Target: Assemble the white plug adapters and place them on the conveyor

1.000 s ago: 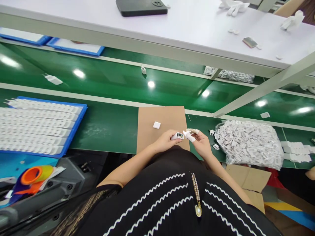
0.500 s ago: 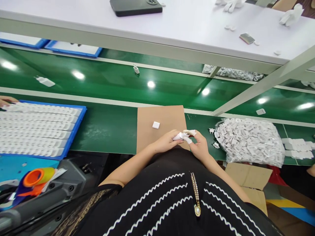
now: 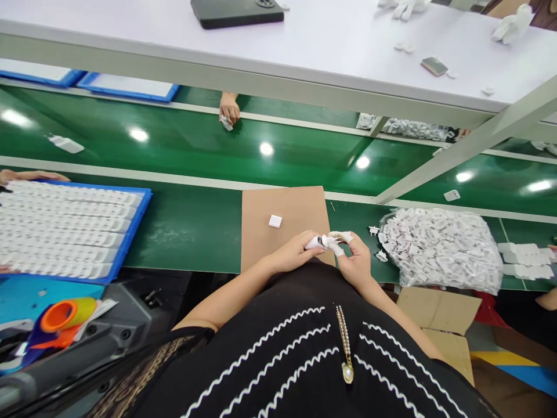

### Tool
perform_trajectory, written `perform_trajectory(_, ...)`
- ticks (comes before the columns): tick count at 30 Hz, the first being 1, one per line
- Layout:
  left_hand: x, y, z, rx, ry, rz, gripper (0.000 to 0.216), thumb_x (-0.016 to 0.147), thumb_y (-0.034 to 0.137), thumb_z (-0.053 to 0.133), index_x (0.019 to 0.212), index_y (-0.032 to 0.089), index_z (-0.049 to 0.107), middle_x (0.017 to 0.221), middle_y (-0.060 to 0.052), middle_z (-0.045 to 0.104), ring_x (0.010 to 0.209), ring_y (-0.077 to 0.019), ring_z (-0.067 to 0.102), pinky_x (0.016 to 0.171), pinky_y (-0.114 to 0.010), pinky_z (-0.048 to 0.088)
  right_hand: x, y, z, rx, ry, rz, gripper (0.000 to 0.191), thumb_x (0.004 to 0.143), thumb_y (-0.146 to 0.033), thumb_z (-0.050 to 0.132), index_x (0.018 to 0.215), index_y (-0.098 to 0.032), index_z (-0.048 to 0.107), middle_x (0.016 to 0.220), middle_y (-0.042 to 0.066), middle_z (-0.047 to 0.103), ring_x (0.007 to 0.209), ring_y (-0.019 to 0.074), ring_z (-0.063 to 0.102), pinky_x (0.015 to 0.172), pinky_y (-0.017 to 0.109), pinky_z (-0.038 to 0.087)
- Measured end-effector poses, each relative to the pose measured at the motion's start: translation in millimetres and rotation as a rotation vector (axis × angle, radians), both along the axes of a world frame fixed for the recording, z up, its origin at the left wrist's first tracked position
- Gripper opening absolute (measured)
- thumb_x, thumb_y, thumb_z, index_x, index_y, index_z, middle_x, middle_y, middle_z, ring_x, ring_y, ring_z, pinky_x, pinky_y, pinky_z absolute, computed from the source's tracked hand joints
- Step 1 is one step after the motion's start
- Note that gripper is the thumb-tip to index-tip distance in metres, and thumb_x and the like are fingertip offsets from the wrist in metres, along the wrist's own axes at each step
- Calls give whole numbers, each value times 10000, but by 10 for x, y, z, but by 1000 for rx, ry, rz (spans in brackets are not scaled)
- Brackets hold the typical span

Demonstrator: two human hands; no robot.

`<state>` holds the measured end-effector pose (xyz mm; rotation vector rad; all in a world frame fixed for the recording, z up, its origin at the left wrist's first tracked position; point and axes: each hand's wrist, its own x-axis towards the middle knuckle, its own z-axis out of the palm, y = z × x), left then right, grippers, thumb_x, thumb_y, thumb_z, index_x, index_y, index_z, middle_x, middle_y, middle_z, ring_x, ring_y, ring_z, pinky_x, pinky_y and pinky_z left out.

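My left hand [image 3: 293, 254] is closed round a small white charger housing [image 3: 314, 242], held over the near edge of a brown cardboard sheet [image 3: 285, 212]. My right hand [image 3: 354, 260], with white finger cots on thumb and forefinger, pinches a small white plug part [image 3: 329, 241] pressed against the housing's open end. The two hands meet just above my black top. A loose white square cap [image 3: 275, 220] lies on the cardboard a little beyond my left hand.
A clear bag of white plug parts [image 3: 439, 249] lies at right, with loose ones [image 3: 375, 231] beside it. A blue tray of white housings [image 3: 65, 226] sits at left. Another person's hand [image 3: 228, 109] reaches onto the green belt [image 3: 183, 145]. A white shelf [image 3: 304, 46] hangs overhead.
The plug part and housing, apart a second ago, are now pressed together. Another person's hand has come onto the far belt over the small white piece. White pieces on the belt drifted left.
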<state>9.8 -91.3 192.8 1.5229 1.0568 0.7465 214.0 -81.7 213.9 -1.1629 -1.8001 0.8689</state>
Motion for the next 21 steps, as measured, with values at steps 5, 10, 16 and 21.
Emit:
perform_trajectory(5,-19,8,57,17,34,-31,237,977,457,580,1046,232,612,1018,-55,648,929,-225,596,841,-361,485,13,-14,36,29,-18,9,167,973,-317,645,1094,-269,750,1010,54,741,899,239,694,869,386,572)
perform_trajectory(10,-58,0,88,1,74,-105,239,1005,463,545,1076,240,592,1036,-53,640,948,-224,601,831,-359,475,32,-33,35,18,-18,38,155,966,-318,656,1070,-271,761,1004,53,749,875,238,701,839,381,580)
perform_trajectory(16,-56,-9,84,-10,89,-144,278,1012,492,536,1110,235,577,1060,-56,640,959,-228,610,823,-354,470,25,-96,15,62,7,1,170,969,-288,651,1101,-281,759,984,50,742,863,237,696,826,379,577)
perform_trajectory(21,-28,-2,101,-14,82,-126,274,1015,492,524,1080,232,584,1053,-64,636,947,-230,606,818,-361,467,20,-133,-2,125,6,-38,178,973,-281,644,1118,-276,746,989,63,736,884,249,693,834,395,575)
